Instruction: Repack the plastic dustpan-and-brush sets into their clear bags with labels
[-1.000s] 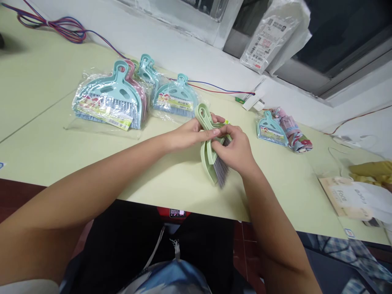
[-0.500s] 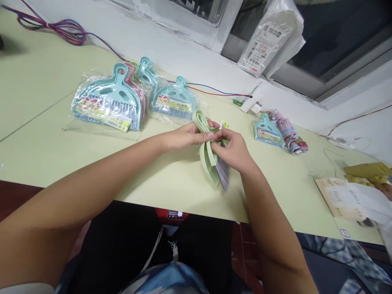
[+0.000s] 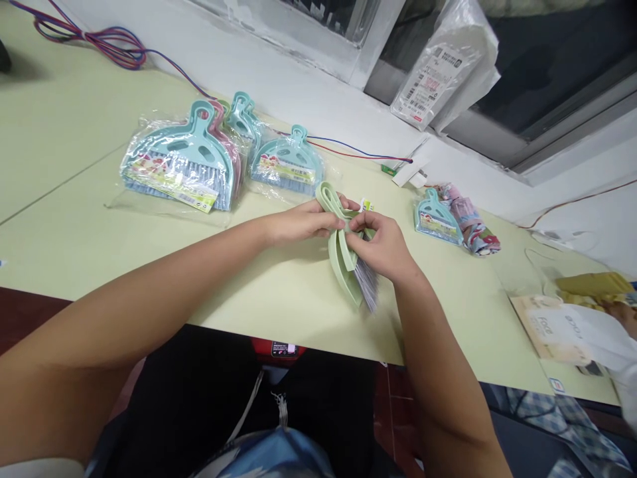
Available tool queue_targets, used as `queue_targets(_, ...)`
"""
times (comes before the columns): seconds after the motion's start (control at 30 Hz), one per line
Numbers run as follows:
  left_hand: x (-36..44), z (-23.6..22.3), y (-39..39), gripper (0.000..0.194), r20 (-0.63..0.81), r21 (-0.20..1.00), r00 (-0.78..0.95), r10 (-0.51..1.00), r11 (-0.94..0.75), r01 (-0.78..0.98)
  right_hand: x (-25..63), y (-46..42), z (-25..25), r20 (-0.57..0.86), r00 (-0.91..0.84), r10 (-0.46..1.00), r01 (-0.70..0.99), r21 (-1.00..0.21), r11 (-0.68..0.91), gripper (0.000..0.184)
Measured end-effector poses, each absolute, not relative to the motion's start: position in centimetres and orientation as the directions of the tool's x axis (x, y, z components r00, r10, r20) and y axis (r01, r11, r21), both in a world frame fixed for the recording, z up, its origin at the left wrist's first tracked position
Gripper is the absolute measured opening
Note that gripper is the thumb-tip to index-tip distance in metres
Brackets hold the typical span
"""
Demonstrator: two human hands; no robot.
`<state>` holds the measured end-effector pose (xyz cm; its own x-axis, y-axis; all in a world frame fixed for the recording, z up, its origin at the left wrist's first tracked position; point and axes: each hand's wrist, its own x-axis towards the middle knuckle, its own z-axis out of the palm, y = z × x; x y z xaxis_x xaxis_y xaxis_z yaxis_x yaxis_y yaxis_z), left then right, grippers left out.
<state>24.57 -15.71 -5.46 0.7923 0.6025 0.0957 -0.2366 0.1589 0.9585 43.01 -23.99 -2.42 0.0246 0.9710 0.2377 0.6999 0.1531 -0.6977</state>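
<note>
From my screen, I see the left hand [image 3: 311, 224] clasping the green set [image 3: 342, 269] over the table [image 3: 279, 292], the right hand [image 3: 382, 243] pinching its middle, so I would steady left and avoid bending the bristles [image 3: 367, 285].

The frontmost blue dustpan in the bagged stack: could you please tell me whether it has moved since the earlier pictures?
No; the blue dustpan shows no clear shift in any direction against the table seam beside it.
</note>
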Motion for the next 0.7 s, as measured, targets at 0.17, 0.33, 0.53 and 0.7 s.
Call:
queue_targets(0.17, 24.8, -6.0, -15.3, 0.036, 0.099, 0.964, 0.782, 0.615, 0.136, -0.229, 43.3, -23.9, -2.1, 0.195, 0.008, 0.981, 0.688, -0.713, 0.136, 0.013)
queue_targets(0.33, 24.5, -6.0, -14.9, 0.035, 0.107, 0.967, 0.725, 0.68, 0.1, -0.237, 46.3, -24.1, -0.3, 0.305, 0.11, 0.946, 0.647, -0.745, 0.164, 0.015)
queue_targets(0.53, 23.4, -5.0, -13.7, 0.031, 0.083, 0.968, 0.547, 0.833, 0.063, -0.242, 50.9, -23.8, -0.2, 0.451, 0.283, 0.846, 0.86, -0.511, -0.016, 0.015)
queue_targets(0.7, 21.3, -4.4, -10.8, 0.032, 0.067, 0.986, 0.317, 0.946, -0.015, -0.164, 52.7, -23.4, -1.5, 0.392, 0.246, 0.886, 0.949, -0.284, -0.138, 0.015)
